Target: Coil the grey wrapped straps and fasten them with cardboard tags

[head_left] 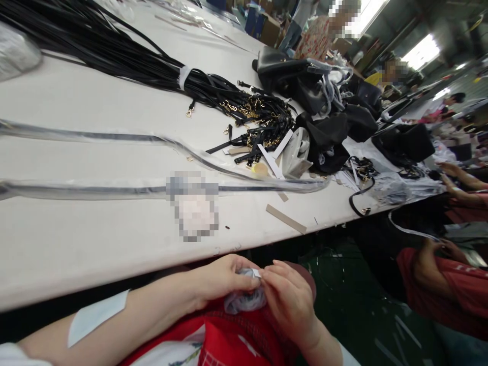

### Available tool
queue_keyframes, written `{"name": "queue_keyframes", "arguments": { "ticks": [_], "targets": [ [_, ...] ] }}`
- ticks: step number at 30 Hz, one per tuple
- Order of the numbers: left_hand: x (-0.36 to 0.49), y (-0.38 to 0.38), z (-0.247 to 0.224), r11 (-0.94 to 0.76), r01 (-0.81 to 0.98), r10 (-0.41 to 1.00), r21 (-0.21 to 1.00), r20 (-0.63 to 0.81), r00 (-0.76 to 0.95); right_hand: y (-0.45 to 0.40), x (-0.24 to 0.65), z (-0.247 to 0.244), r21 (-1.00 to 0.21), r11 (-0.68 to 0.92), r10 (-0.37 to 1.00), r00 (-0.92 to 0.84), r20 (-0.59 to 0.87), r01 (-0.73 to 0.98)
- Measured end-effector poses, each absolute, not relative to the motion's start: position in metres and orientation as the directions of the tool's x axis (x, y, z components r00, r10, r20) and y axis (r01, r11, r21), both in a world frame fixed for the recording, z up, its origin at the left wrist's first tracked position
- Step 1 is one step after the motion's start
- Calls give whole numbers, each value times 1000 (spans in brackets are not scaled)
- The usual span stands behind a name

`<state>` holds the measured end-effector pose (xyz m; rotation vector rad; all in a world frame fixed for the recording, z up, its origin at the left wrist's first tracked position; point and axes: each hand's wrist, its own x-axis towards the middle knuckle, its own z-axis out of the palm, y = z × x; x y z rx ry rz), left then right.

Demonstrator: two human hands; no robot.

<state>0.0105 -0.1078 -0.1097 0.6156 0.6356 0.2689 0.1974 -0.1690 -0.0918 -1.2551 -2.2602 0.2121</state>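
At six o'clock, just off the long white bench (114,244), a crumpled, clear plastic bundle (246,303), seemingly light, soft and slippery, is pinched by left hand (215,279) and right hand (292,300), best gripped where gathered.

Single head view, looking from the wearer's own eye level, facing forward and down. Left hand (232,279) and right hand (292,302) are showing close up at bottom centre, over a plastic-wrapped bundle (246,300); the red garment (224,345) is sitting just below them at the frame's bottom edge. Surface (76,244) is filling left and middle, its near edge climbing from lower left toward the right; horizon is leaning. Room is receding into the upper right, ceiling lights (421,52) showing far off. Co-worker's red sleeve (438,274) is cutting in at right, mid-distance.
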Motion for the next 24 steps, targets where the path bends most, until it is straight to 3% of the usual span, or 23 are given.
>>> {"name": "queue_keyframes", "arguments": {
  "ticks": [4, 7, 16, 21, 24],
  "targets": [
    [15, -108, -108, 707, -26, 495, 707, -468, 732, -173, 193, -94, -414, 509, 833, -310, 458, 755],
    [19, -110, -114, 695, 7, 504, 719, -495, 708, -174, 190, -95, -381, 523, 817, -321, 480, 762],
    [23, -112, -111, 822, -157, 481, 547, -521, 705, -177, 196, -98, -222, 636, 724, -472, 503, 739],
    [26, -110, -112, 704, -118, 566, 700, -452, 689, -166, 205, -85, -223, 670, 708, -520, 477, 708],
    [23, -105, -119, 644, -53, 617, 764, -477, 627, -128, 227, -73, -232, 597, 748, -428, 508, 768]
  ]
}}
